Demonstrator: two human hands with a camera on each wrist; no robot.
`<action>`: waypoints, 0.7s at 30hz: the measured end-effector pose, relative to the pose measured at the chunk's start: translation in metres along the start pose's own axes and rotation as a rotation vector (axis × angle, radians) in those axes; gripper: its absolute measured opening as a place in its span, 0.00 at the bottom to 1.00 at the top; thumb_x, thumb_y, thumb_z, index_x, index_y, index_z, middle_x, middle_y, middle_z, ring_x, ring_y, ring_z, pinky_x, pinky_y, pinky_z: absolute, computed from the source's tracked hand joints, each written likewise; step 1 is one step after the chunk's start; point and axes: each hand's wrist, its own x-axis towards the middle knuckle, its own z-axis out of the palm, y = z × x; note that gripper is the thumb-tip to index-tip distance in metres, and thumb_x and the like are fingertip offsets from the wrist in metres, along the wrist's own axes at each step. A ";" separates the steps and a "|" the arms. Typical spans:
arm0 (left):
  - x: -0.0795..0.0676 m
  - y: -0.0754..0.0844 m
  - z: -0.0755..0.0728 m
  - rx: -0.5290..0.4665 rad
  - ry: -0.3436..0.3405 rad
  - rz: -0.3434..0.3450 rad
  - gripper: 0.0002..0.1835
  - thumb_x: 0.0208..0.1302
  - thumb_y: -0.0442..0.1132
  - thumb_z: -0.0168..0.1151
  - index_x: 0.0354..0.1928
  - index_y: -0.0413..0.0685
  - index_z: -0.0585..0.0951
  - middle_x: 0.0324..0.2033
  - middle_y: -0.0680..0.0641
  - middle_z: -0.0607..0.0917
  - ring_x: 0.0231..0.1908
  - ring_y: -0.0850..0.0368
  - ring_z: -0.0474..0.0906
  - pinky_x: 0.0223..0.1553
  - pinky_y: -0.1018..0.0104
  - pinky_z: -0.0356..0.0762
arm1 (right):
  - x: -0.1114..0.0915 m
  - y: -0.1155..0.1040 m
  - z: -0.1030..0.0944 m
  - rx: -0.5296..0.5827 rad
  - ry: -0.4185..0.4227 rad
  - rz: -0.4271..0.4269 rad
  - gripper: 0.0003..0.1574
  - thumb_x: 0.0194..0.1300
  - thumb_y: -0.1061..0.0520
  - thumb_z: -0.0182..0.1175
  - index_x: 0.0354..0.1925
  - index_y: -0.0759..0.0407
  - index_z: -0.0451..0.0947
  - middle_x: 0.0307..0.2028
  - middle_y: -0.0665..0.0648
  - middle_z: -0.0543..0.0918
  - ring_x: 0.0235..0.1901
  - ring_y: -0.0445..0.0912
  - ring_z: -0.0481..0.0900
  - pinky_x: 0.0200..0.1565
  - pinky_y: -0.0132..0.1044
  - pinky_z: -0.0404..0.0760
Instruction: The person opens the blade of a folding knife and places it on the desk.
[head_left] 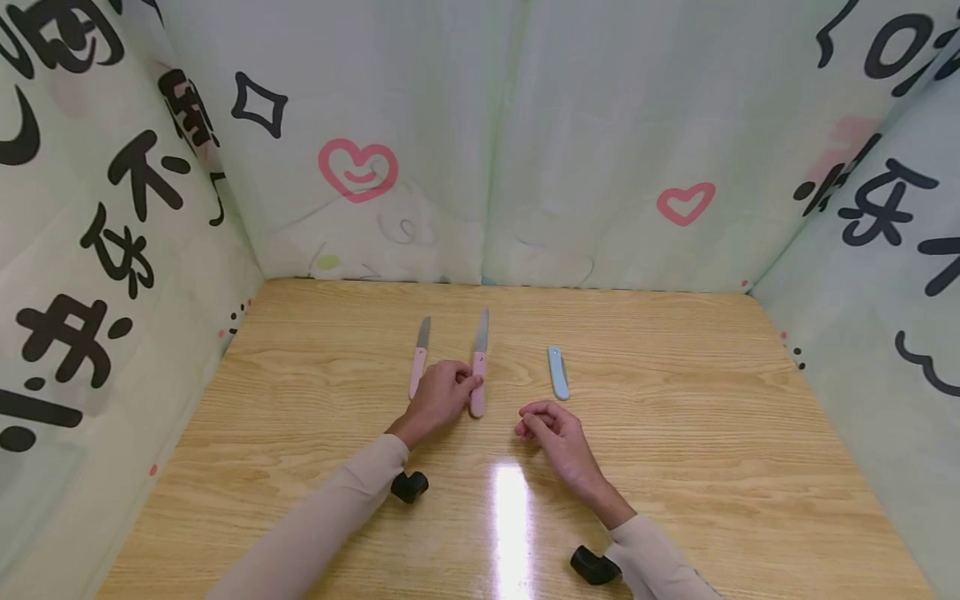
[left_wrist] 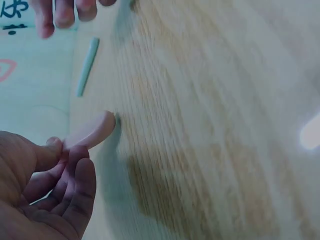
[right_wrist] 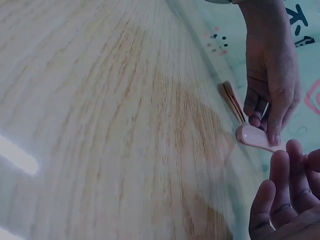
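Observation:
My left hand pinches the pink handle of a knife, whose bare blade points to the far side of the table. In the left wrist view, thumb and fingers grip that knife's handle. A second pink-handled knife, blade out, lies left of the hand, its handle end close to the wrist. Loosely bent and holding nothing, my right hand hovers to the right of the held knife. Just beyond it lies a light blue folded knife, with no blade showing.
The wooden table is enclosed at the back and sides by a pale curtain with hearts and black characters. Black wrist devices sit at both sleeves, one by the left cuff and one by the right.

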 end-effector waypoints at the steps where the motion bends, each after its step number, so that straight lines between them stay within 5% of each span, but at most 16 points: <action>1: 0.003 -0.002 0.000 0.001 0.002 -0.006 0.10 0.74 0.39 0.62 0.40 0.40 0.87 0.25 0.52 0.82 0.24 0.61 0.74 0.26 0.68 0.69 | 0.000 0.000 0.000 0.000 -0.006 -0.001 0.10 0.76 0.68 0.53 0.46 0.77 0.76 0.33 0.64 0.84 0.34 0.49 0.82 0.38 0.36 0.81; 21: 0.018 -0.012 0.005 0.107 0.121 -0.126 0.11 0.70 0.40 0.66 0.33 0.39 0.85 0.25 0.48 0.83 0.25 0.57 0.76 0.28 0.65 0.74 | -0.006 0.004 0.008 0.002 -0.129 -0.001 0.14 0.77 0.64 0.55 0.48 0.79 0.74 0.34 0.65 0.84 0.34 0.47 0.83 0.39 0.36 0.82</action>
